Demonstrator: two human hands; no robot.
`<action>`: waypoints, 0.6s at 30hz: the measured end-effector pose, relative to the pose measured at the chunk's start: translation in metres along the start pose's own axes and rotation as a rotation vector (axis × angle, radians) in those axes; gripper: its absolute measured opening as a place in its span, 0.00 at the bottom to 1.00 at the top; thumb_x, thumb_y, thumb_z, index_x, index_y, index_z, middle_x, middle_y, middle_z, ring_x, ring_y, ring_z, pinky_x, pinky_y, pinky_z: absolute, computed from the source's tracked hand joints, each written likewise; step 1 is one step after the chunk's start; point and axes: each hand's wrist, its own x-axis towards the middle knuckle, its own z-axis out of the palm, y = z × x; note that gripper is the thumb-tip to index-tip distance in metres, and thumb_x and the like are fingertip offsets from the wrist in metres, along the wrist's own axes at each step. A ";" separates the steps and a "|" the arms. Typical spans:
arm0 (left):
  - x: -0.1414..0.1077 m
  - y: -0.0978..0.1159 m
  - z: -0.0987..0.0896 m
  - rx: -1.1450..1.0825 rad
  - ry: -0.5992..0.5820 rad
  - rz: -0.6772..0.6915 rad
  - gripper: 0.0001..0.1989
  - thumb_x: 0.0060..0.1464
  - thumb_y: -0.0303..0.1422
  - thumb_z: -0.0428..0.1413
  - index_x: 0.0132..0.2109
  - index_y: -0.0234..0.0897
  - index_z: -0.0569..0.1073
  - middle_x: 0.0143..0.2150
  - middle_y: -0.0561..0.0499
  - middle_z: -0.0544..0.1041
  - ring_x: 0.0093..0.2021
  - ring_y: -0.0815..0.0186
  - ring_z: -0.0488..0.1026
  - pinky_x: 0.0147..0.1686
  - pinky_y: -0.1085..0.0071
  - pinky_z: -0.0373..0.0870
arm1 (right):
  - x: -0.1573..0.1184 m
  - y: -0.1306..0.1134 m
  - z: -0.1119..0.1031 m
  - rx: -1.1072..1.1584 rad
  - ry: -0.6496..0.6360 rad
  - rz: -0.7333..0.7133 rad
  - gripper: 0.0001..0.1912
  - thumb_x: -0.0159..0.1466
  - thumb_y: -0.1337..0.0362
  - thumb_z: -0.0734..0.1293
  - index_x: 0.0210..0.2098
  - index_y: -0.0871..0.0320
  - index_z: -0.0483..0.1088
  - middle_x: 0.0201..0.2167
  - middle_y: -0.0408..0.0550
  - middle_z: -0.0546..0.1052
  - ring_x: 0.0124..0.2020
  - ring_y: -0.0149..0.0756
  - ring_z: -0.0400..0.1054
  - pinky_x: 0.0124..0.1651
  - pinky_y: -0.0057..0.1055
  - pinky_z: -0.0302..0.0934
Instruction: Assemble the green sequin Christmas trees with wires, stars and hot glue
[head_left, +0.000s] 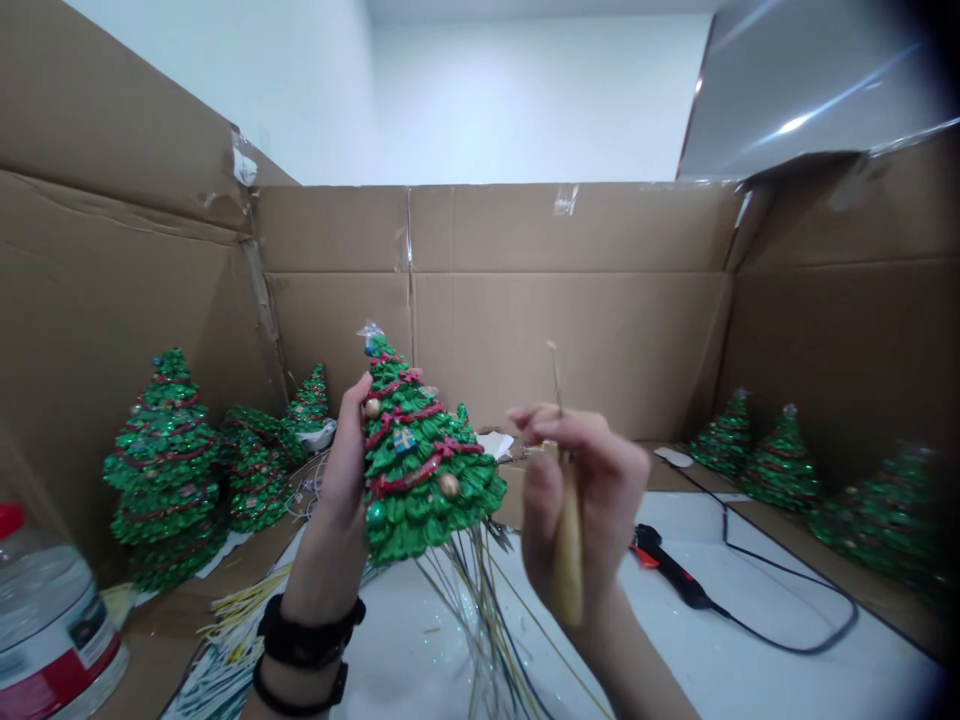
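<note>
Fingers (357,405) of the left hand (328,490): curled around the back of a green Christmas tree ornament, called here the tree (420,470), gripping it firmly. Tree: held upright in the air, tilted slightly, above the tabletop (757,515) and just beside the right hand; decorated with red garland, gold baubles, and a small blue gift; clear tip at the top. Wires (480,620): a long, thin bundle hanging from under the tree.

Fingers (547,425) of the right hand (592,500): pinched narrowly around an awl (568,550) with a wooden handle and a thin metal point directed upward, near the tree but apart from it.

Wristbands (311,630): two, black, on the left wrist.

Other trees: three green ones at left, (165,470), (259,470) and (309,400); three at right, (724,435), (784,465) and (877,520); all standing along the cardboard walls (570,320).

Plastic bottle (52,620): red cap, red-banded label, at lower left.

Yellow-and-white strands (240,620): a bundle lying on the tabletop, left of the hanging wires.

Black-and-red corded tool (667,565): lying on the tabletop at right, its black cable (787,610) looping beyond it.
</note>
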 end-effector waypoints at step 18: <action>-0.009 -0.004 -0.015 -0.041 -0.362 0.047 0.15 0.52 0.46 0.51 0.39 0.42 0.71 0.30 0.53 0.72 0.30 0.61 0.73 0.29 0.64 0.71 | 0.021 0.007 -0.034 -0.105 -0.058 0.323 0.23 0.68 0.51 0.53 0.23 0.57 0.60 0.23 0.43 0.64 0.26 0.29 0.63 0.30 0.30 0.59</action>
